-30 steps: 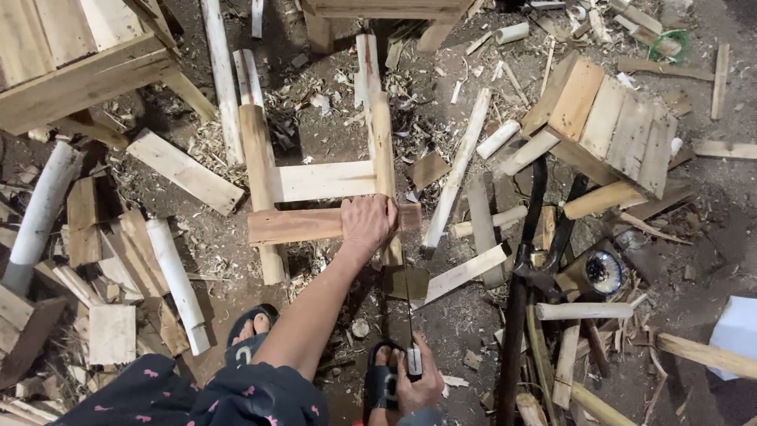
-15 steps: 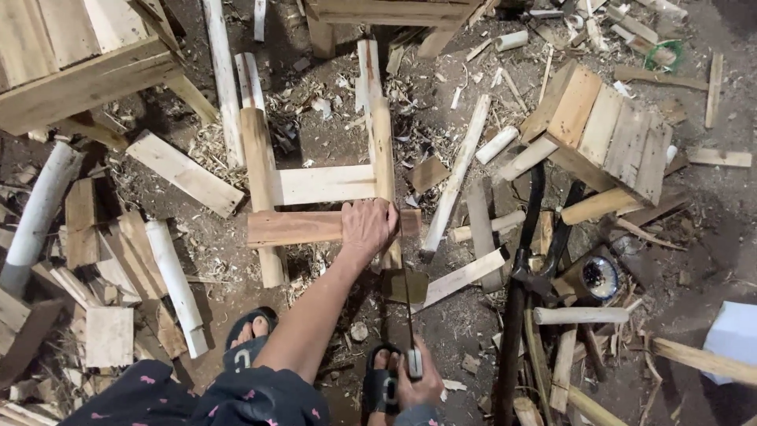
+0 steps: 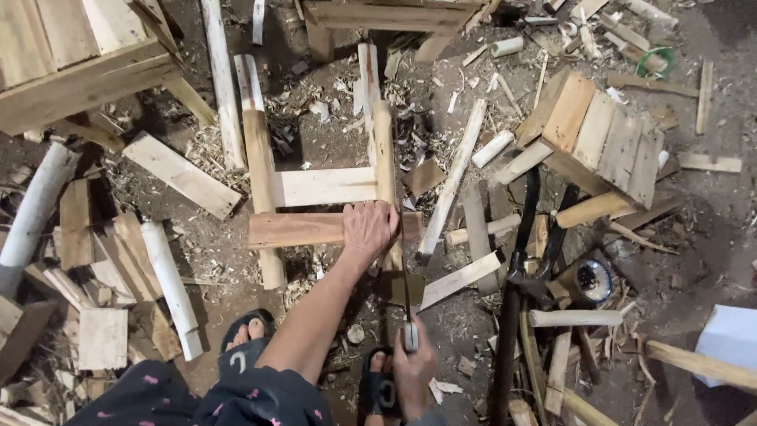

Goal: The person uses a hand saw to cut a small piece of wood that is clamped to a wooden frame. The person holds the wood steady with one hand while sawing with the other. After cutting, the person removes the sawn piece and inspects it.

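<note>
Fingers of the left hand (image 3: pixel 369 227) lie spread and flat, pressing down on a reddish cross plank (image 3: pixel 303 229) at the middle of the frame; they pin it rather than wrap it. Fingers of the right hand (image 3: pixel 413 369), at the lower middle, are curled tight about the handle of a hand saw (image 3: pixel 404 268), whose thin blade runs up the frame to the plank's right end, just beside the left hand.

That plank lies across two upright rails of a rough wooden frame (image 3: pixel 323 187) on the ground, below a paler cross board (image 3: pixel 325 186). Judging from how things lie, the frame is already put together and the cut is only begun: the blade sits at the plank's end near the right rail, and the short end past it looks attached still, though the kerf itself is too small to make out. Sawdust and offcuts lie all about, a small pallet crate (image 3: pixel 603 134) at the upper right, two sandalled feet at the bottom.
</note>
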